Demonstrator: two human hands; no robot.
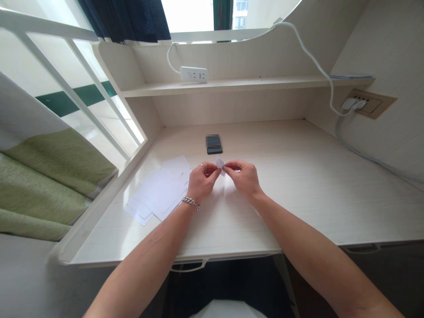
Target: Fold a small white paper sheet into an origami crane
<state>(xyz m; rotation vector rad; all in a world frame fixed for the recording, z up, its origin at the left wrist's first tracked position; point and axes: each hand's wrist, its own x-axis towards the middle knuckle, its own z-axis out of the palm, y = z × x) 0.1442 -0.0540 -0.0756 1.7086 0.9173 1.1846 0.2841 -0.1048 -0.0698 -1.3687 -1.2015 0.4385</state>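
White paper (219, 161): between two pinches, jutting above
Left hand (202, 180): pinches left side
Right hand (244, 177): pinches right side

A small piece of paper (220, 162), white with a faint lilac tint, is pinched between the fingertips of the left hand (202, 179) and the right hand (244, 177). It seems folded, though the exact folds are too small to make out. Its upper part rises clear of the fingers to a tip near eleven o'clock, and a narrower bit shows below, toward five o'clock. The left hand grips it around eight o'clock, the right around three.
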